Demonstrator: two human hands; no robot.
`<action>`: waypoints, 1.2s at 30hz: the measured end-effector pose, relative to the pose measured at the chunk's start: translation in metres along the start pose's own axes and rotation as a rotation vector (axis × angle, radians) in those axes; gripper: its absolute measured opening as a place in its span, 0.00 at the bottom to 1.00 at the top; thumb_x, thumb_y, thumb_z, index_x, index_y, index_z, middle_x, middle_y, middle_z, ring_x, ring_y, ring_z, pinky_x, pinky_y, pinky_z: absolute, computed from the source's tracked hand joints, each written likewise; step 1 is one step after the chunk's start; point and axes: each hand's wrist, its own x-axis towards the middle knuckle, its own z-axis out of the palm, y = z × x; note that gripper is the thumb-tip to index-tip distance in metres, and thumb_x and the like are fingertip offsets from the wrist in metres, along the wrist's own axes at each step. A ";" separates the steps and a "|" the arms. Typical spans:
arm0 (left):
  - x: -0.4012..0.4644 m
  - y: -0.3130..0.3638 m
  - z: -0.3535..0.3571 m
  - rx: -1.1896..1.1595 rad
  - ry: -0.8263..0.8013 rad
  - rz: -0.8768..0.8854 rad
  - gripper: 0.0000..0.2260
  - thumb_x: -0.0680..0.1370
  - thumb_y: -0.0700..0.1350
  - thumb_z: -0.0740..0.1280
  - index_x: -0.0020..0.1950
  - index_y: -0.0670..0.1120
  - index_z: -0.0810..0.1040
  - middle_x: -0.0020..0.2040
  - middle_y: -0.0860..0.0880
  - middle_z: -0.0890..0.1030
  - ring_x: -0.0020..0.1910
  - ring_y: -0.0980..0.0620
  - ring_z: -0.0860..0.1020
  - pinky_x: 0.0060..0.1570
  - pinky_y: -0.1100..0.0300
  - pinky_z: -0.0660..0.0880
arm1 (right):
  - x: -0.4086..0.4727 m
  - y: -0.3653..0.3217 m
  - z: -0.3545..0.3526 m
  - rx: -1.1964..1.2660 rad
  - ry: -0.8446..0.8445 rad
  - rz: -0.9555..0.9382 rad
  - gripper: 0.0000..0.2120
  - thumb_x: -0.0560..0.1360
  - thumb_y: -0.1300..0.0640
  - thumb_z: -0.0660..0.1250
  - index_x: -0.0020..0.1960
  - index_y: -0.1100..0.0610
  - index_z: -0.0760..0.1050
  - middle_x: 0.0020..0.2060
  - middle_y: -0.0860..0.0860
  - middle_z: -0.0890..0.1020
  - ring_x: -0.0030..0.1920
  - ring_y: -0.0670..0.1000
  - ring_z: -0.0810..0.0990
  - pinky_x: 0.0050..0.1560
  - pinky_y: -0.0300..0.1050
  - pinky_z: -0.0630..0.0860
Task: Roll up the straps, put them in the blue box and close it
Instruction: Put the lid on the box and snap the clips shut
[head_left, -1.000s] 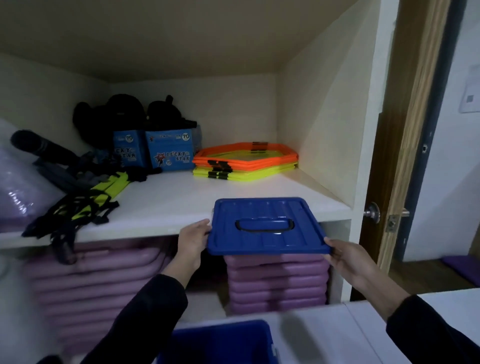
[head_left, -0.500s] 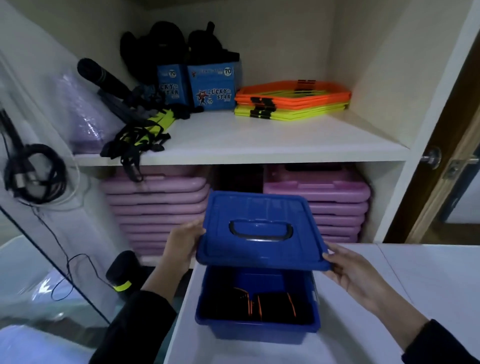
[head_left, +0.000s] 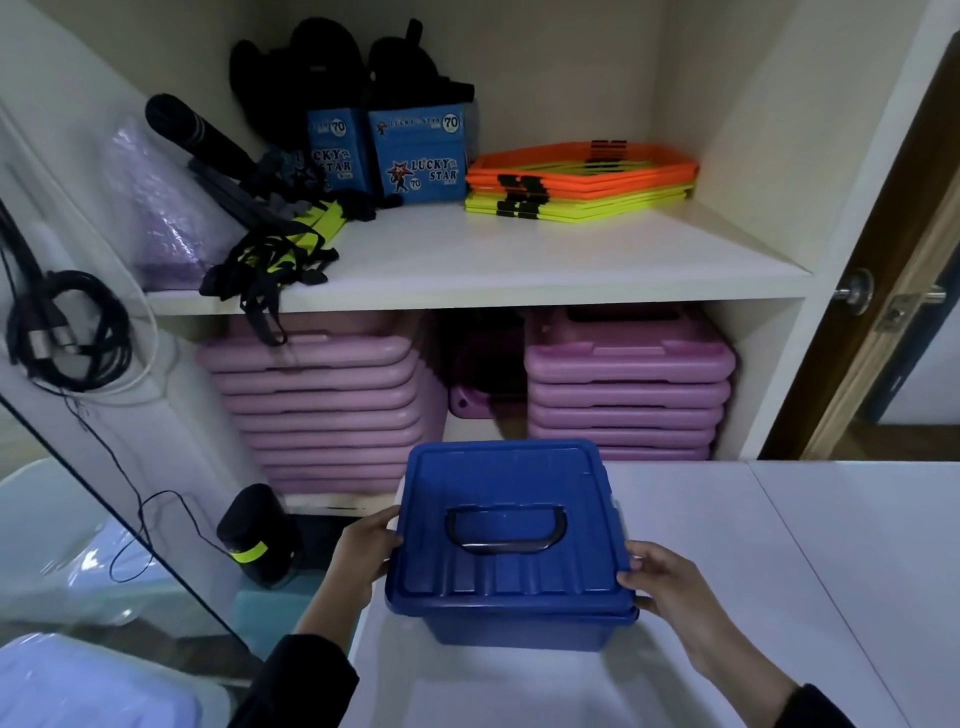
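Lowered since a moment ago onto the blue plastic box on the white table: ribbed blue lid, left hand and right hand fingers clamped on its edges, closing probably nearly done.

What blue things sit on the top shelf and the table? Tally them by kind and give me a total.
Lucky Star packs: 2
box: 1
lid: 1
Total: 4
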 end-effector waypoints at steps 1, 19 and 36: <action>0.002 -0.002 0.000 0.020 0.012 -0.003 0.24 0.71 0.26 0.53 0.60 0.43 0.77 0.36 0.45 0.75 0.32 0.48 0.70 0.27 0.63 0.69 | 0.000 0.003 0.001 0.003 0.014 0.001 0.13 0.73 0.74 0.61 0.51 0.62 0.77 0.40 0.56 0.79 0.40 0.52 0.78 0.35 0.36 0.77; 0.007 0.000 0.013 0.337 0.034 0.054 0.26 0.71 0.27 0.56 0.65 0.44 0.75 0.30 0.47 0.72 0.30 0.50 0.68 0.32 0.61 0.69 | -0.003 0.019 0.002 -0.077 0.164 -0.037 0.14 0.72 0.74 0.61 0.48 0.60 0.79 0.36 0.55 0.74 0.41 0.56 0.76 0.50 0.50 0.75; 0.014 -0.014 0.015 0.358 0.068 0.087 0.22 0.71 0.30 0.57 0.61 0.43 0.77 0.30 0.49 0.74 0.32 0.50 0.68 0.41 0.56 0.67 | -0.005 0.019 0.004 -0.271 0.164 -0.069 0.14 0.73 0.69 0.62 0.51 0.53 0.77 0.41 0.53 0.78 0.40 0.51 0.77 0.40 0.36 0.70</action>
